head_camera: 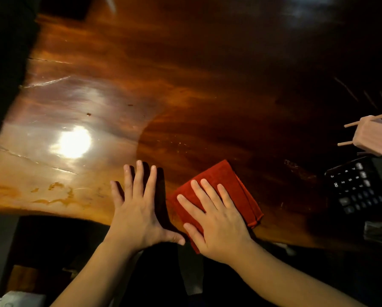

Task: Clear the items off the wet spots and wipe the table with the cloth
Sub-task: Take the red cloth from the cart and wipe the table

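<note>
A folded red cloth [221, 185] lies on the glossy wooden table [163, 96] near its front edge. My right hand [214, 220] rests flat on the cloth, fingers spread, pressing it down rather than gripping it. Just left of the cloth, my left hand [137, 209] lies flat on the bare wood with fingers apart and holds nothing. Thin wet streaks [55, 193] glisten on the wood at the front left, left of my left hand.
A black calculator [356, 187] lies at the right edge. Behind it stands a small pale pink object with thin wooden sticks [373, 136]. A bright lamp reflection [75, 141] shines on the left of the table. The table's front edge runs just under my wrists.
</note>
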`<state>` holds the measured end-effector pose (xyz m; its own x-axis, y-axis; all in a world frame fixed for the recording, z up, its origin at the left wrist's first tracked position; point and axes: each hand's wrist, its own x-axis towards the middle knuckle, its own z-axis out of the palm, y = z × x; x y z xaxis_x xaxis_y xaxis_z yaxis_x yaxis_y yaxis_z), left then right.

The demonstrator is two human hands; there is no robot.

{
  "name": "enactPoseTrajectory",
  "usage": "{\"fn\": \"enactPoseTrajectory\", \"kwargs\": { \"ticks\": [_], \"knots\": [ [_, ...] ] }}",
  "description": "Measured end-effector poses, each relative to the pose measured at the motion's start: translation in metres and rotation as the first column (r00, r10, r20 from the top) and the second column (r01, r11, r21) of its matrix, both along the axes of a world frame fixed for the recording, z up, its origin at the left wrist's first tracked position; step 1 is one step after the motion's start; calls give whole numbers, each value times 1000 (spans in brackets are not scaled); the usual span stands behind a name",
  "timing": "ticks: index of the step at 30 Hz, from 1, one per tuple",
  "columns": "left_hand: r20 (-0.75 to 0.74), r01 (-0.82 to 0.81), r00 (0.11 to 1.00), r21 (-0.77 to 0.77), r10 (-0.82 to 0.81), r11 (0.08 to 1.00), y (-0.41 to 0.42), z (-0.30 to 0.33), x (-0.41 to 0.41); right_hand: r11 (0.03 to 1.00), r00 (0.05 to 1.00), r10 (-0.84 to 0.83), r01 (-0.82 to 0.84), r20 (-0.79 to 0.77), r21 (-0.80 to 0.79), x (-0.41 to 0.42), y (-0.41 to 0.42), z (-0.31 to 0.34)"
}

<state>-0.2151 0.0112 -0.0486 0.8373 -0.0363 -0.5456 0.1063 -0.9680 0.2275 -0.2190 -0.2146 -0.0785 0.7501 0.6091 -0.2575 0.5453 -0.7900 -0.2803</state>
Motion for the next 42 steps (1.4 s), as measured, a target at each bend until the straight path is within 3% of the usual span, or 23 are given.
{"fn": "enactPoseTrajectory", "kwargs": {
  "ticks": [10, 17, 29, 42],
  "knots": [
    [-5, 104, 995, -5, -104, 995, -29, 2, 17, 914, 925, -378, 380, 43, -142, 31, -122, 4],
    [47, 87, 995, -49, -85, 995, -26, -2, 12, 840, 847, -503, 526, 171, -133, 110, -83, -3],
    [84, -71, 994, -52, 75, 996, -10, -6, -15, 940, 927, -318, 336, 201, -61, 143, 33, -8],
    [50, -92, 995, 10, 91, 996, 15, -5, -32, 992, 982, -124, 122, 143, 21, 52, 76, -9]
  ]
}}
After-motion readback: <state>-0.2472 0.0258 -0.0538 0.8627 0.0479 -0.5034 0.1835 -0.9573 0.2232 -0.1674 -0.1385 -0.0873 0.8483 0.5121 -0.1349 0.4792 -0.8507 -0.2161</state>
